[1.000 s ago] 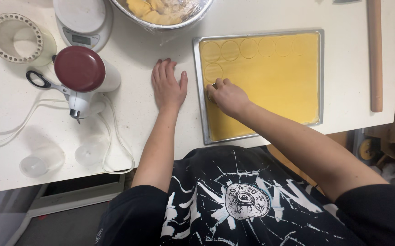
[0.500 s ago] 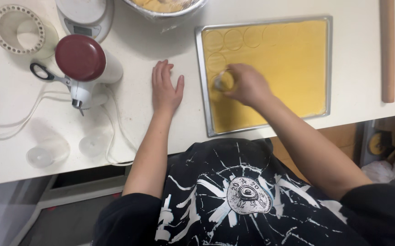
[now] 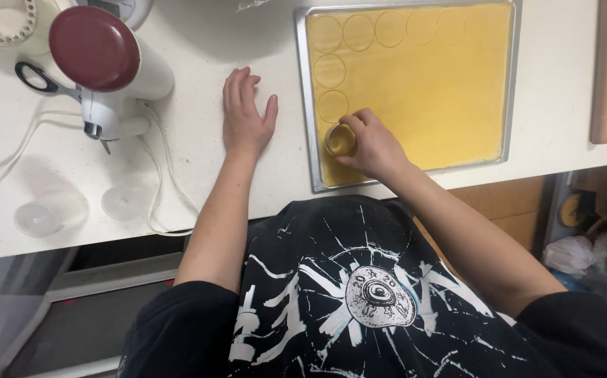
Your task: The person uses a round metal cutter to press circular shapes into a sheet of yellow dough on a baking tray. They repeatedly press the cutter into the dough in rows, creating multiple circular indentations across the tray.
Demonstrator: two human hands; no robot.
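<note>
Dough-cutting is under way: the right hand (image 3: 373, 145) grips a round metal cutter (image 3: 340, 138) pressed into the yellow dough sheet (image 3: 429, 91) just below the marked circles, while the left hand (image 3: 245, 119) rests flat, holding nothing, on the surface (image 3: 198, 175) beside the tray (image 3: 304, 105).

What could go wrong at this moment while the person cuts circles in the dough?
The ring cutter under the right hand sits close to the tray edge, so a circle may come out incomplete. It is also near the last cut circle, so cuts could overlap. The left hand rests off the tray, which might slide.
</note>
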